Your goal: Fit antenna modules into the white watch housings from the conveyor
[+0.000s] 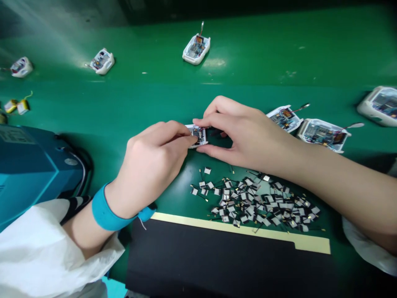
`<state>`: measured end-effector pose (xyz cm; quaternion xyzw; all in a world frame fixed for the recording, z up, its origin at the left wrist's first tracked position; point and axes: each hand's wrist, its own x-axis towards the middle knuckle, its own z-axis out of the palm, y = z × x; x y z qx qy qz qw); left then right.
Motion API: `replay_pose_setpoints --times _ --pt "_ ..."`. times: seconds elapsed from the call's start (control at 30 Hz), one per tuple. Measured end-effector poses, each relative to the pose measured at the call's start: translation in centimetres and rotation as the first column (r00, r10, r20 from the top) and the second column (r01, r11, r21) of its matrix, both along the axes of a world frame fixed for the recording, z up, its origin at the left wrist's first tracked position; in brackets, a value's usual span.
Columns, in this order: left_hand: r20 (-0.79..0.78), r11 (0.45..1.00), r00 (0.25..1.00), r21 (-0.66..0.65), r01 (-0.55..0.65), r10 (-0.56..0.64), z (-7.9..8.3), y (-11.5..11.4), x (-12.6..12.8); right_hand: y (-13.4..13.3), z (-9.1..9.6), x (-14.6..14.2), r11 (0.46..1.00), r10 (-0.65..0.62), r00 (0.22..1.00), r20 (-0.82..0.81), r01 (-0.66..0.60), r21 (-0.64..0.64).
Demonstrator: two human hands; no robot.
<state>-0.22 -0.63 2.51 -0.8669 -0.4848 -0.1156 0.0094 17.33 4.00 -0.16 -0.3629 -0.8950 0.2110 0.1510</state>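
Observation:
A small white plastic device housing (201,133) with a circuit board inside lies between my two hands over the green mat. My left hand (158,155) is closed, with its fingertips pressed together on the left part of the housing and board. Whether anything small is pinched there is hidden. My right hand (243,130) grips the right end of the same housing between thumb and fingers. Just below my hands lies a pile of small flat antennas (263,203), grey and black squares with thin dark leads and gold tips.
Two open housings (324,134) sit beside my right forearm, and another housing (381,106) is at the right edge. Further housings (196,49) stand along the back. At left are a blue machine (27,165) and yellow batteries (22,106). A black sheet (217,260) lies in front.

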Motion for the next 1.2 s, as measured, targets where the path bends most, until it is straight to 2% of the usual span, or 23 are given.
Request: replay_pose_setpoints --times 0.2,0.47,0.63,0.87,1.2 --pt "0.011 0.997 1.0 0.072 0.027 -0.028 -0.11 0.15 -0.02 0.0 0.05 0.04 1.0 0.023 0.999 -0.024 -0.022 0.016" --pt "-0.003 0.999 0.999 0.003 -0.04 0.04 0.17 0.11 0.46 0.15 -0.3 0.1 0.999 0.024 0.998 -0.059 -0.021 0.046" --pt "0.065 0.992 0.992 -0.059 -0.108 0.111 0.27 0.1 0.82 0.15 -0.24 0.02 1.0 0.014 0.997 -0.075 -0.012 0.02" --pt "0.062 0.994 0.994 -0.056 -0.091 0.094 0.21 0.11 0.84 0.06 -0.31 -0.07 1.0 0.003 0.989 -0.147 -0.003 -0.001" --pt "0.084 0.992 0.99 -0.064 -0.106 0.112 0.14 0.1 0.81 0.1 -0.18 0.14 0.998 0.038 0.994 -0.104 -0.034 0.045"
